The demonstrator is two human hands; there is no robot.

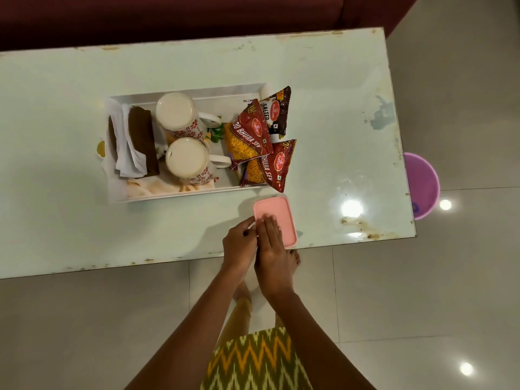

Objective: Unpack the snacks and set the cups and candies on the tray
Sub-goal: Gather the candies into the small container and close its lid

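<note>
1. The table (56, 108) lies bare left of the tray (183, 196) and right of the snack packets (249, 136).
2. Two cups (185, 157), folded napkins (128, 156) and the packets crowd the tray's inside.
3. A pink box (278, 215) sits on the near strip, just beside the tray's front corner.

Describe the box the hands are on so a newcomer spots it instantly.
On the pale green table, look in front of the white tray's near right corner. The pink box lies there, right hand flat on its lid, left hand at its edge. Only it is plain pink; neighbouring snack packets are printed red.
</note>
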